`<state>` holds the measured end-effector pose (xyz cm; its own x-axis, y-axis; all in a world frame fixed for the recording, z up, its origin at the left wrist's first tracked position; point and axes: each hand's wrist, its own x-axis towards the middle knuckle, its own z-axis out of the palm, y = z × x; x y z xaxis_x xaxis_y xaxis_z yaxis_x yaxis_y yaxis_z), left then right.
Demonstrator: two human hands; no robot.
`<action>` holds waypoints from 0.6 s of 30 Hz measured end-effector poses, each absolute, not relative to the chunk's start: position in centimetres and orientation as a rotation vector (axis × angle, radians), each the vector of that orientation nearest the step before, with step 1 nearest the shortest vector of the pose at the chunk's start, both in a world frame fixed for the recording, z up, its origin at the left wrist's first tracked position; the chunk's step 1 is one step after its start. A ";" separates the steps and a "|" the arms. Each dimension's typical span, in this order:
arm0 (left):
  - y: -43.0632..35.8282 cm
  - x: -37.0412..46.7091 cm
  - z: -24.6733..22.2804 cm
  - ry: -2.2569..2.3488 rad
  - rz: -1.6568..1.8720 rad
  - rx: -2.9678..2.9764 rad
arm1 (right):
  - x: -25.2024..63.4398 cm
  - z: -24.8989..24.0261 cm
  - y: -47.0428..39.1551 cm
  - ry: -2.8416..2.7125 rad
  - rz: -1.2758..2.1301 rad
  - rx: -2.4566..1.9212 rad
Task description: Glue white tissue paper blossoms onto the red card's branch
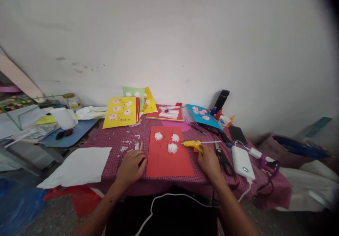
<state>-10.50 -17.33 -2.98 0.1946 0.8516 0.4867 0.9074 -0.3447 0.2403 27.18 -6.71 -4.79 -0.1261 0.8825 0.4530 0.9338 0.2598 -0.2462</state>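
Note:
My right hand (209,161) is wrapped round the handle of a yellow hot glue gun (192,143), a clear glue stick (211,142) jutting from its back. Its nozzle points left over a red sheet of card (169,166), close to the white tissue flowers. Three flowers sit on the card: one upper left (158,136), one upper right (175,137) and one lower in the middle (172,148). Thin dark branch lines run between them. Left of the card, my left hand (131,166) is closed with a short wooden stick (141,146) poking up from its fingers.
Scissors (225,162) and a white power bank (243,163) with a cable lie to the right. Finished yellow (119,113) and blue (203,115) flower cards stand at the back. White paper scraps (124,148) and a white sheet (79,167) are at left.

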 end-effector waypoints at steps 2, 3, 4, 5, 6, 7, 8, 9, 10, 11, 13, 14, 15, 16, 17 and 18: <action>-17.3 -10.5 -3.0 -1.728 -0.842 -2.351 | 27.3 -5.0 -6.7 -2.009 -0.119 -1.643; -17.4 -10.5 -2.9 -1.726 -0.843 -2.350 | 27.4 -5.1 -6.7 -2.002 -0.114 -1.644; -17.4 -10.5 -2.9 -1.726 -0.843 -2.350 | 27.5 -5.1 -6.6 -1.994 -0.110 -1.644; -17.4 -10.5 -2.8 -1.725 -0.843 -2.351 | 27.5 -5.2 -6.6 -1.986 -0.107 -1.644; -17.4 -10.4 -2.8 -1.724 -0.842 -2.353 | 27.6 -5.2 -6.6 -1.979 -0.106 -1.643; -17.4 -10.4 -2.7 -1.724 -0.840 -2.355 | 27.6 -5.2 -6.6 -1.974 -0.105 -1.642; -17.4 -10.4 -2.7 -1.726 -0.838 -2.357 | 27.7 -5.3 -6.5 -1.973 -0.104 -1.638; -17.5 -10.4 -2.7 -1.730 -0.839 -2.357 | 27.7 -5.3 -6.5 -1.975 -0.103 -1.635; -17.5 -10.4 -2.7 -1.734 -0.840 -2.358 | 27.7 -5.3 -6.5 -1.980 -0.104 -1.631; -17.5 -10.4 -2.7 -1.739 -0.841 -2.358 | 27.7 -5.3 -6.5 -1.986 -0.106 -1.627; -17.5 -10.4 -2.7 -1.740 -0.847 -2.357 | 27.6 -5.2 -6.6 -1.998 -0.113 -1.620; -17.5 -10.4 -2.7 -1.737 -0.852 -2.356 | 27.6 -5.2 -6.6 -2.001 -0.119 -1.618; -17.5 -10.4 -2.7 -1.733 -0.856 -2.355 | 27.6 -5.2 -6.6 -2.001 -0.124 -1.616; -17.5 -10.4 -2.8 -1.728 -0.862 -2.352 | 27.6 -5.2 -6.7 -2.001 -0.128 -1.616; -17.6 -10.4 -2.8 -1.725 -0.868 -2.349 | 27.6 -5.2 -6.7 -2.000 -0.131 -1.615; -17.6 -10.4 -2.8 -1.722 -0.874 -2.346 | 27.6 -5.2 -6.7 -2.000 -0.133 -1.614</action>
